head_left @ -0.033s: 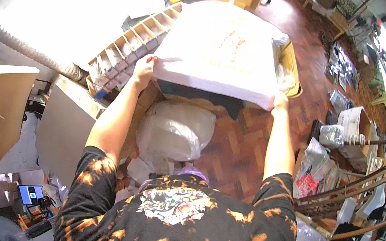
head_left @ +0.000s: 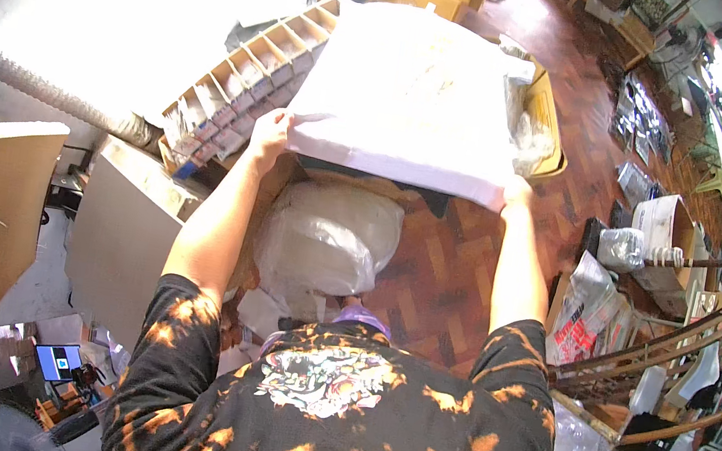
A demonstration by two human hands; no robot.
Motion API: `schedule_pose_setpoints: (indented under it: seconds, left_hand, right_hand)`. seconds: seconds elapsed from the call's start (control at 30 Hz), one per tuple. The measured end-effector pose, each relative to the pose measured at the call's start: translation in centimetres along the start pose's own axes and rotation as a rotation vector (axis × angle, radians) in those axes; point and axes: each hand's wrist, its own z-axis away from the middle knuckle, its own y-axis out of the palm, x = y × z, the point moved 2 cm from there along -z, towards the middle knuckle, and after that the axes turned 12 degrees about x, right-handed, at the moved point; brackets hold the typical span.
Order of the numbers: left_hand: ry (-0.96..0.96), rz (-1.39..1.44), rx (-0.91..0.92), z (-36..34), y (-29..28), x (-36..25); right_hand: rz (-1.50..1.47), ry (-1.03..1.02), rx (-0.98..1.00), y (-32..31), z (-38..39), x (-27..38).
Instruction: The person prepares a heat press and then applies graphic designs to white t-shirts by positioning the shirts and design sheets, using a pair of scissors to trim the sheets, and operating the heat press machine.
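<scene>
A white piece of fabric with a faint golden print (head_left: 404,92) is spread out in front of me, so bright that its details wash out. My left hand (head_left: 271,135) pinches its near left corner, and my right hand (head_left: 516,195) grips the near right corner. Between them the near edge hangs taut, with a strip of dark material (head_left: 359,175) showing under it. What supports the fabric is mostly hidden. Close to my left hand runs a long cardboard organizer with many compartments (head_left: 235,83). Beyond my right hand, a yellow bin (head_left: 546,127) holds clear plastic-wrapped items.
A large translucent plastic bag (head_left: 327,234) sits below the fabric, above the wooden floor (head_left: 436,283). Cardboard panels (head_left: 121,236) stand at left. At right are a curved wooden rack (head_left: 667,365), an open carton (head_left: 662,238) and plastic-wrapped packages (head_left: 585,320).
The fabric's right side and my right hand have shifted slightly left, uncovering more of the yellow bin. The print looks fainter. Both hands keep their hold.
</scene>
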Motion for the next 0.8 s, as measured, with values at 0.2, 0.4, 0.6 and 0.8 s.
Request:
schedule_pose_setpoints:
  seconds: [0.2, 0.4, 0.6, 0.8]
  left_hand:
    - [0.109, -0.535, -0.100, 14.3, 2.2, 7.3]
    - [-0.260, -0.667, 0.127, 35.0, 4.0, 13.8]
    - [-0.565, -0.061, -0.401, 52.7, 6.1, 22.8]
    - [-0.473, 0.021, -0.972, 58.9, 7.4, 23.0]
  right_hand:
    - [0.510, -0.187, 0.517, 15.3, 14.0, 2.1]
    - [0.066, -0.908, 1.645, 29.7, 36.5, 24.9]
    - [-0.456, -0.957, 2.603, 36.4, 53.4, 28.9]
    - [-0.695, -0.444, 3.353, 38.3, 70.1, 20.8]
